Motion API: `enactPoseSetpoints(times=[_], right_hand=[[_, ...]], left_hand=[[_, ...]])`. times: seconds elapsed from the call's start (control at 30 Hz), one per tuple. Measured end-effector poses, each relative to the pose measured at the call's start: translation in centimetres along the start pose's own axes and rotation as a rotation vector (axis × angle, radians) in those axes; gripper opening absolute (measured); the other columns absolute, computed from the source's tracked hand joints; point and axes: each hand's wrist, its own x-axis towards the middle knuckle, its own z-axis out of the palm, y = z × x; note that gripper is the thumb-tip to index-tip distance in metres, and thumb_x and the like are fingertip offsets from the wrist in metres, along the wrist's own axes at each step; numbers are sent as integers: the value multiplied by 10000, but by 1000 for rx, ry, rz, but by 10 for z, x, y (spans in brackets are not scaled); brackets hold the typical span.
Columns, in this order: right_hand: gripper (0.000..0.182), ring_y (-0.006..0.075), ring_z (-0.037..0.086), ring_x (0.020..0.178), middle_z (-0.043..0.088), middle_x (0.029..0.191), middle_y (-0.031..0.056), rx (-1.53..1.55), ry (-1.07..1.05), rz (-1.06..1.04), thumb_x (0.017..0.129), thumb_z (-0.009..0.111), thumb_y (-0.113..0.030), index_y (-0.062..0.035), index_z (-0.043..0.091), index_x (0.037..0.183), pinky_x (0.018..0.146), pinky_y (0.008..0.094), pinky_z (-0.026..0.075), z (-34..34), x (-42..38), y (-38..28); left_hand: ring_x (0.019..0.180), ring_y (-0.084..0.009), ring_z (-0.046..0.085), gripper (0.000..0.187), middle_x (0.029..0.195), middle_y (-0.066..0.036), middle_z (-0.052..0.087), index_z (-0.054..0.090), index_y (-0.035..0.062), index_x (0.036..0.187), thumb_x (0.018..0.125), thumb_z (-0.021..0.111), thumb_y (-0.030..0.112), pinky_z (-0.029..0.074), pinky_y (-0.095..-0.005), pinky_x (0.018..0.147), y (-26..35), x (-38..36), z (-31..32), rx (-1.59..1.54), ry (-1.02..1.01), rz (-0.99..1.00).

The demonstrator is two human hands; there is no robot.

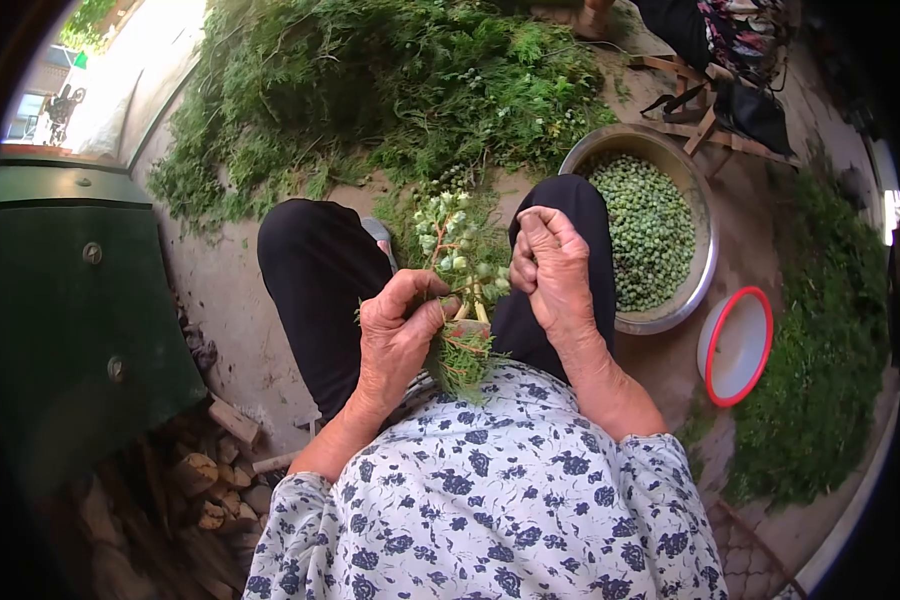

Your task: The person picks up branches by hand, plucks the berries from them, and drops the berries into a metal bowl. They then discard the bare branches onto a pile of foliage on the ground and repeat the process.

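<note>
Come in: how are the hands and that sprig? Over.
Left hand pinching sprig. Right hand raised, curled, contents unclear. Sprig bears berries. Nothing visibly blocking either hand.

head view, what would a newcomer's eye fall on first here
Probably the big metal basin heaped with small green cones, right of the right knee. Next, the mass of leafy green branches across the top. At the centre, the left hand pinches a cone-bearing sprig, the right hand raised beside it.
</note>
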Motion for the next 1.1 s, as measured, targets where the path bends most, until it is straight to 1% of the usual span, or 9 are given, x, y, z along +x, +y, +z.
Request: enactPoseSetpoints(times=[0.2, 0.27, 0.4, 0.7, 0.73, 0.8, 0.9, 1.0, 1.1], right_hand=[[139, 125, 546, 636, 567, 828, 68, 41, -60, 135, 847, 520, -82, -19, 523, 971, 481, 228, 402, 1, -6, -13], [163, 125, 545, 643, 560, 821, 56, 112, -192, 239, 868, 549, -133, -31, 515, 990, 482, 225, 397, -2, -7, -9], [236, 80, 505, 533, 526, 756, 3, -6, -171, 236, 881, 593, -258, -46, 529, 962, 406, 177, 326, 11, -19, -4], [185, 13, 424, 471, 502, 683, -43, -88, 22, 76, 844, 648, -189, -55, 544, 915, 368, 155, 281, 20, -24, -1], [177, 10, 414, 469, 503, 683, -41, -238, 48, -64, 846, 644, -181, -51, 544, 913, 367, 155, 280, 18, -23, 1], [169, 8, 405, 468, 504, 684, -39, -391, 74, -206, 849, 639, -174, -48, 545, 910, 366, 155, 279, 17, -23, 1], [117, 27, 412, 480, 492, 677, -14, -28, 190, -192, 872, 597, -133, -49, 520, 899, 374, 161, 292, 2, -11, -22], [94, 63, 480, 554, 510, 732, 6, -42, 212, -356, 874, 587, -106, -54, 525, 923, 409, 175, 336, -30, 0, -56], [129, 108, 527, 661, 517, 801, 17, -49, 302, -421, 877, 570, -102, -42, 538, 986, 486, 215, 387, -56, -2, -79]], left_hand=[[592, -11, 435, 108, 656, 41, 537, 579, -2, 850, 769, 645, -29, 370, -166, 534, -2, 4, 3, -49, 114, 27], [634, -12, 448, 114, 698, 40, 540, 568, 3, 869, 785, 634, -35, 378, -160, 580, 0, 3, 2, -26, 104, 18], [679, -12, 460, 114, 749, 38, 545, 559, 7, 885, 802, 618, -44, 382, -153, 629, 0, 2, 2, 55, 92, 31], [650, -28, 456, 102, 724, 23, 538, 554, -9, 861, 797, 629, -31, 377, -167, 607, 1, 2, 12, 60, 24, 95], [650, -28, 456, 102, 724, 23, 538, 554, -9, 861, 797, 629, -31, 377, -167, 607, 5, 1, 15, 59, 24, 97], [626, -36, 443, 101, 718, 24, 531, 546, -10, 850, 795, 629, -30, 378, -176, 592, 15, 1, 21, -119, -7, -92], [650, -34, 467, 103, 726, 25, 544, 550, -5, 863, 798, 621, -40, 397, -173, 624, 12, -1, 14, 6, 12, 16], [713, -35, 501, 122, 774, 17, 573, 554, 1, 900, 805, 616, -41, 413, -169, 679, 2, -2, 2, 99, 25, 39], [774, -43, 507, 166, 855, -8, 595, 548, -2, 966, 818, 624, -9, 409, -179, 733, 4, 0, 3, -197, 91, -67]])
